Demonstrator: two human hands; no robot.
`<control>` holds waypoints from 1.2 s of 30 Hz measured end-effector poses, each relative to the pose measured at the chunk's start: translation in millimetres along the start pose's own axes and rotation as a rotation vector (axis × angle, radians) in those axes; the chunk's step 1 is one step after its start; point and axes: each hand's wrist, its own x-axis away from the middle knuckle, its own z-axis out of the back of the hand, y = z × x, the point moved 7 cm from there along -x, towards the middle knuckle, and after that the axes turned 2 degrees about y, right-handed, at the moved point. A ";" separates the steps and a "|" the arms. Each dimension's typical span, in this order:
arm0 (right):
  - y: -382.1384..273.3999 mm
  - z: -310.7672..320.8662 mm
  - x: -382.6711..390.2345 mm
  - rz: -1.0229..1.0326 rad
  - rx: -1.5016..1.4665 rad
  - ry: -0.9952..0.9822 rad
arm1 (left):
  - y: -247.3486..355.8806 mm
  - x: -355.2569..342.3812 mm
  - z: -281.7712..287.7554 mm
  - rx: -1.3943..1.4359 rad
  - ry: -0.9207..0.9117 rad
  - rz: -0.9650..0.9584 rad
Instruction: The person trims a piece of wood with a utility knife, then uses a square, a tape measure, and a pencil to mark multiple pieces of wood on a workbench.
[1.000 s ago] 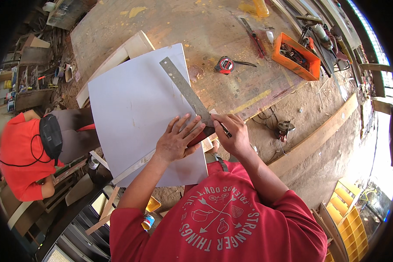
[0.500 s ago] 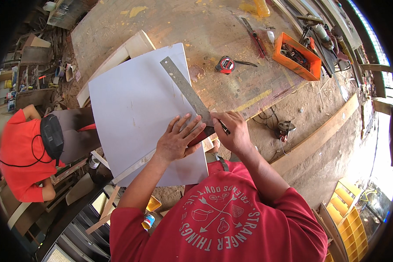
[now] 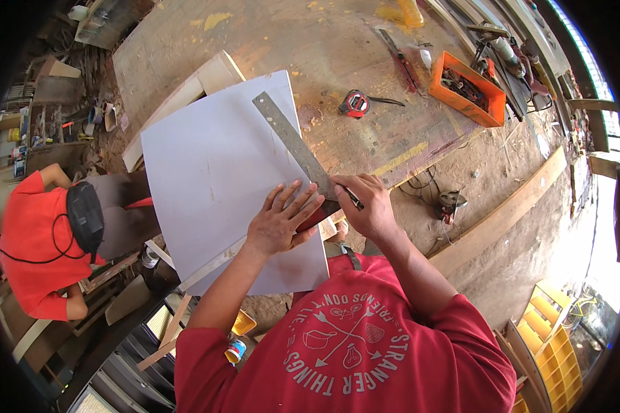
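Observation:
A white board (image 3: 207, 165) lies at a slant over the near edge of the workbench, with a try square on it: long steel blade (image 3: 282, 132), red stock (image 3: 313, 220). My left hand (image 3: 277, 221) rests across the square's lower end and the board, fingers stretched out and apart. My right hand (image 3: 366, 210) is closed on a black pen (image 3: 353, 198), held at the right side of the steel blade near its lower end. The pen's tip is too small to make out.
Behind are the stained workbench (image 3: 186, 34), a tape measure (image 3: 357, 104), an orange toolbox (image 3: 465, 89) and a pale plank (image 3: 145, 138). A co-worker in red (image 3: 41, 244) bends at the left. A corded power tool (image 3: 450, 205) and long board (image 3: 496, 210) lie at right.
The co-worker has shifted slightly downward and rightward in the picture. My hands, the pen and the square are almost where they were.

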 end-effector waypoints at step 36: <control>160.8 107.1 -87.7 0.365 0.436 0.318 | 0.7 24.9 10.7 -0.058 0.305 0.536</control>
